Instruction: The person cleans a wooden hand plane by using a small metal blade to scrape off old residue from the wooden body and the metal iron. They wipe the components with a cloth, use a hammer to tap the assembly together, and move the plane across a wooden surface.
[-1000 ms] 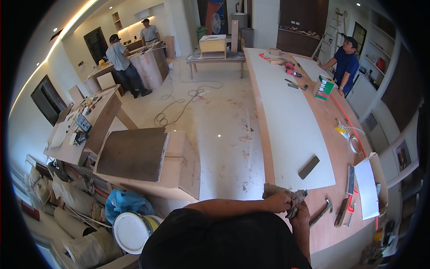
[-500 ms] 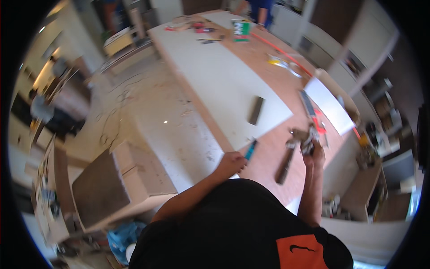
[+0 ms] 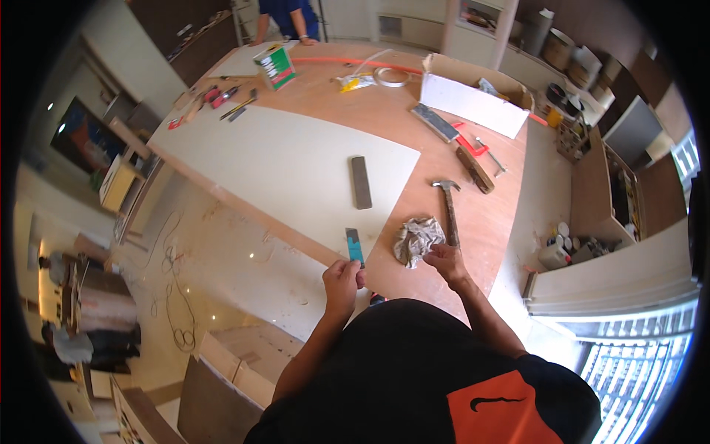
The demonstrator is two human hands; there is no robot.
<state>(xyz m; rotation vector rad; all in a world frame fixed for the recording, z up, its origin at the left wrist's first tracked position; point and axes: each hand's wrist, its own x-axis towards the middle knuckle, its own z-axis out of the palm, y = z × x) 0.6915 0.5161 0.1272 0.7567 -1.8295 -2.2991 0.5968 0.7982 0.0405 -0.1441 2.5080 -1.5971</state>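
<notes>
- Hands apart.
- Left hand [image 3: 342, 283] clamped on teal scraper [image 3: 355, 250], blade pointing away from person.
- Right hand [image 3: 446, 261] touching crumpled grey wad [image 3: 418, 240] over desk [image 3: 482, 235]; can't tell if gripped.
- Hammer [image 3: 450, 213] just right of wad.
- Dark block [image 3: 361, 183] on white sheet [image 3: 288, 166].

Together a second ago, now they're apart! Left hand [image 3: 342, 285] shows a teal putty knife [image 3: 356, 249]; right hand [image 3: 447, 263] brings the crumpled wad [image 3: 418, 240] left of the hammer [image 3: 450, 216].
</notes>
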